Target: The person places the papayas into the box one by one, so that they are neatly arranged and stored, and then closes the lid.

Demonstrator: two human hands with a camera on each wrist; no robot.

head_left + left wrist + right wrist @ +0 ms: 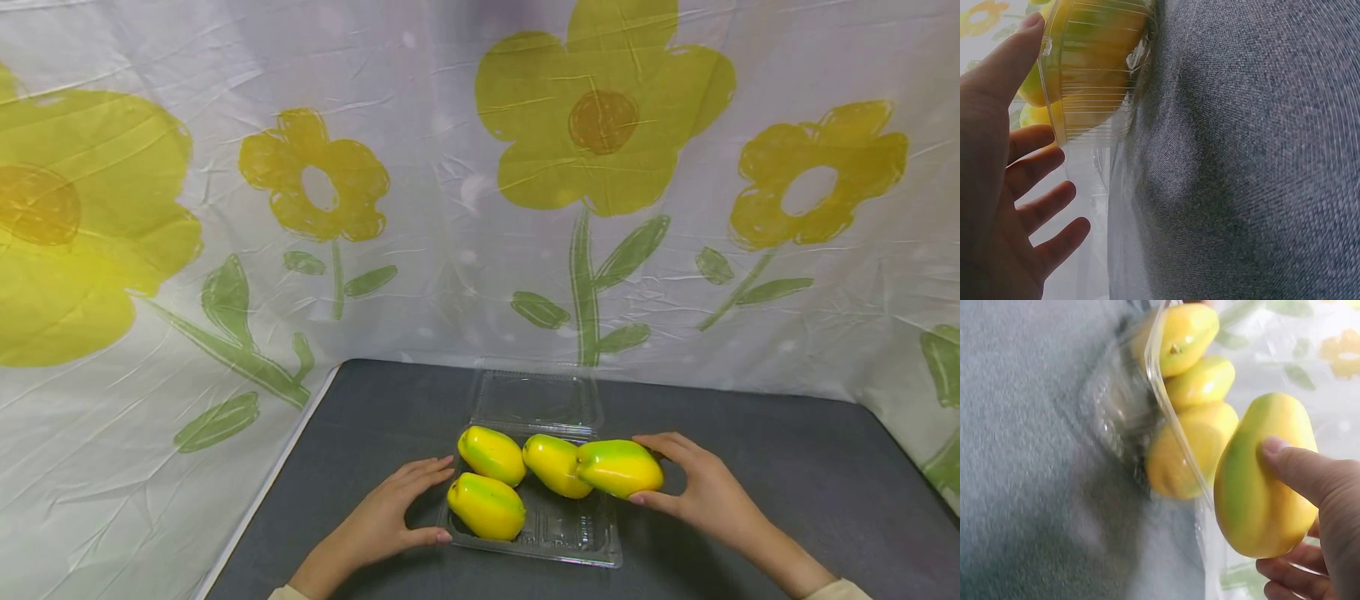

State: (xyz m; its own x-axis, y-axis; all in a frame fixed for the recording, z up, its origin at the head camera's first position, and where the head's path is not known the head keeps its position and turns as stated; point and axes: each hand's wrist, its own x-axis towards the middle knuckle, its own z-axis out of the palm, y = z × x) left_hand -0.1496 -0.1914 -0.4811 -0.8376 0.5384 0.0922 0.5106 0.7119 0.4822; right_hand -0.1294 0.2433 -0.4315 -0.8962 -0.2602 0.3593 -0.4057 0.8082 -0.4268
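Observation:
A yellow-green papaya (619,468) is held in my right hand (708,487), pinched between thumb and fingers above the right rim of a clear plastic clamshell box (562,550). Three similar papayas lie in the box: one at the back left (491,455), one at the front left (487,508), and one at the back right (557,467), partly covered by the held fruit in the head view. At the box's left side is my left hand (386,517), fingers spread; in the left wrist view its thumb (1013,53) lies by the rim.
The box's clear lid (536,400) is folded back toward the wall. Dark grey cloth covers the table (765,442). A white sheet (442,250) printed with yellow flowers hangs behind and along the sides.

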